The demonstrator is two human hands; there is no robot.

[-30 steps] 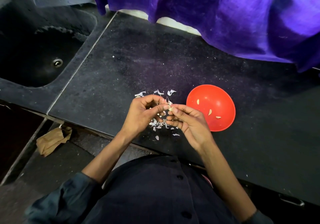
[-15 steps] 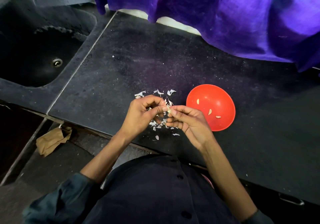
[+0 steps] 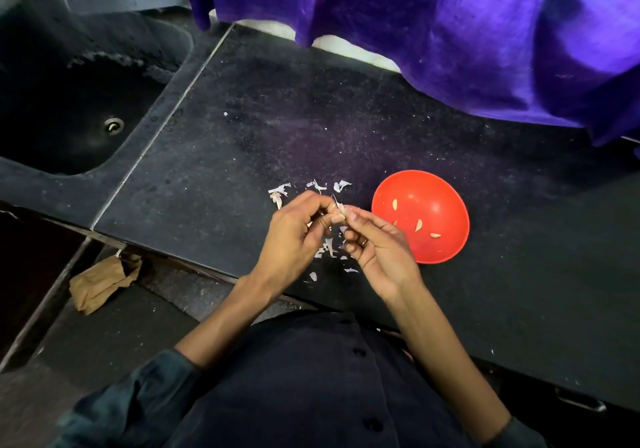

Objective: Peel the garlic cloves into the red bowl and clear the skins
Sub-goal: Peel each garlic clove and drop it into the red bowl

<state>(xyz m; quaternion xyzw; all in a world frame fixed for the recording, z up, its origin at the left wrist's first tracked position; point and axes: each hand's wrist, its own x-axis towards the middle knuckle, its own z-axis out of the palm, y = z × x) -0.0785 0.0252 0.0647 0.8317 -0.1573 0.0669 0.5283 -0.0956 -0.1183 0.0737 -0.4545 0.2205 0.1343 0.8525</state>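
A: Head view: what are the hands doing?

B: Just left of the red bowl (image 3: 446, 202), the left hand (image 3: 294, 236) and right hand (image 3: 379, 247) meet over the desk (image 3: 242, 143), fingers curled, both pinching one garlic clove (image 3: 341, 213) between their fingertips.

A: Materials?

B: The bowl is smooth, round and glossy, with a few pale peeled cloves (image 3: 418, 226) inside. Thin, papery white garlic skins (image 3: 327, 248) lie scattered left of it, under and beyond the hands. The desk is dark, speckled stone. No writing is readable.
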